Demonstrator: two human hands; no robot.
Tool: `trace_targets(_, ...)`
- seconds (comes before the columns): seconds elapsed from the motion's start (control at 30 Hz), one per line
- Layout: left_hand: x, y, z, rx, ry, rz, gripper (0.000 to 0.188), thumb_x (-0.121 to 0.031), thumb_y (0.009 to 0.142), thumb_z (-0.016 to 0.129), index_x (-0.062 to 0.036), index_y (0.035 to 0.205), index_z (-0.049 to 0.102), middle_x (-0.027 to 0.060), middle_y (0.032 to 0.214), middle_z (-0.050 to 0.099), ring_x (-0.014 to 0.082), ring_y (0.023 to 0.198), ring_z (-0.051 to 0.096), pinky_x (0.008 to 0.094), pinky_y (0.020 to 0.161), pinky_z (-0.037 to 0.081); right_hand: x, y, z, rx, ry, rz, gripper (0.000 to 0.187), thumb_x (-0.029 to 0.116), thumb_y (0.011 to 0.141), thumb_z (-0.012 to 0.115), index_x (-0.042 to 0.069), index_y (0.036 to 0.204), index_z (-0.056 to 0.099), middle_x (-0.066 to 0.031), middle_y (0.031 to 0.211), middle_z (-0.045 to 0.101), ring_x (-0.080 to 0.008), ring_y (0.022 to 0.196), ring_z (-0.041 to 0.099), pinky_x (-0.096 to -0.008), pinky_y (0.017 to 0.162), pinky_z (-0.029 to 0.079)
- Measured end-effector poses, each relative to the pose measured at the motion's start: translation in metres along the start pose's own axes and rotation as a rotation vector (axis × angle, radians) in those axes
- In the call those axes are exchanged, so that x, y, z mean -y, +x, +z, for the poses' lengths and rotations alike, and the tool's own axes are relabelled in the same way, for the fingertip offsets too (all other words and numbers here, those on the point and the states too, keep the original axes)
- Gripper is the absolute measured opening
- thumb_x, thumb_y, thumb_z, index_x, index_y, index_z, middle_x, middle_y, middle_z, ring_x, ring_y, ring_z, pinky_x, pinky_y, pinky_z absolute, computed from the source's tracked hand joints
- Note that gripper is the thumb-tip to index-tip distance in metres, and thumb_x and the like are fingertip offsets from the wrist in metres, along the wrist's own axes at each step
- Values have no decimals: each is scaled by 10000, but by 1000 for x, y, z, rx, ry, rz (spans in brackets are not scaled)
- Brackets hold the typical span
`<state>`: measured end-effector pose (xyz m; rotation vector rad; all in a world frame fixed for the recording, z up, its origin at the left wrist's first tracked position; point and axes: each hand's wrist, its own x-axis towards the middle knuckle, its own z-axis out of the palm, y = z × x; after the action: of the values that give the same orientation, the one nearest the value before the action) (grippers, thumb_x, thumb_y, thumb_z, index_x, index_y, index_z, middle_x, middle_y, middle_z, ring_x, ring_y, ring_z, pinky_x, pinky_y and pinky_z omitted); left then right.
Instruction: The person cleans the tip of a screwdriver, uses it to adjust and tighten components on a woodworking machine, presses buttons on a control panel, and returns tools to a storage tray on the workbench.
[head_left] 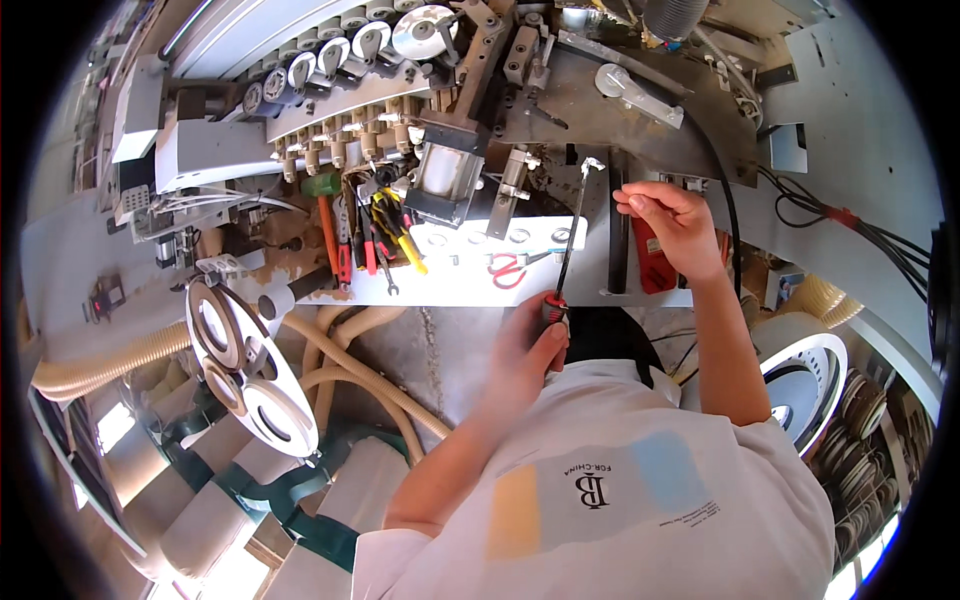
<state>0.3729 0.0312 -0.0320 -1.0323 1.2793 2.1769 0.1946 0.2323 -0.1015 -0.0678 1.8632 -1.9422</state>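
My left hand (533,345) is closed around the red and black handle of a long screwdriver (571,243), whose thin dark shaft points up and away over the machine's white ledge. A small whitish scrap (592,164) sits at the tip; I cannot make out its material. To the right of the tip, my right hand (675,222) is raised with thumb and fingertips pinched together, apart from the screwdriver. Whatever may be between those fingertips is too small to tell. Red-handled scissors (508,270) lie on the ledge left of the shaft.
Pliers with yellow handles (405,238) and other hand tools lie left on the ledge, beside a green-headed hammer (320,186). A red object (654,264) is below my right hand. Rollers (372,40) line the machine's back; beige hoses (370,375) run below left.
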Motion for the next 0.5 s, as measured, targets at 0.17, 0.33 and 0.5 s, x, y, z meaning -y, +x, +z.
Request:
trace_targets(0.17, 6, -2, -5, -4, -7, 31, 428, -67, 994, 586, -78, 1416, 511, 21, 945, 605, 100, 720, 536, 228, 629, 421, -5, 1, -1, -46, -183, 105, 172, 104, 936, 748, -44, 1023, 738, -99, 916, 761, -127, 837, 720, -240, 768, 549)
trace_targets(0.33, 8, -3, -9, 9, 39, 65, 425, -77, 999, 585, -78, 1417, 512, 17, 931, 609, 99, 715, 539, 228, 626, 422, 12, -3, 6, -52, -179, 285, 151, 105, 936, 744, -42, 970, 733, -89, 910, 765, -128, 854, 725, -234, 784, 549)
trace_targets(0.5, 7, -4, -7, 1, 119, 54, 421, -84, 1001, 581, -80, 1417, 513, 17, 915, 604, 100, 702, 541, 230, 616, 424, 12, -10, 10, 59, -105, 21, 176, 119, 998, 663, -46, 1019, 721, -130, 1017, 765, -167, 958, 734, -272, 861, 564)
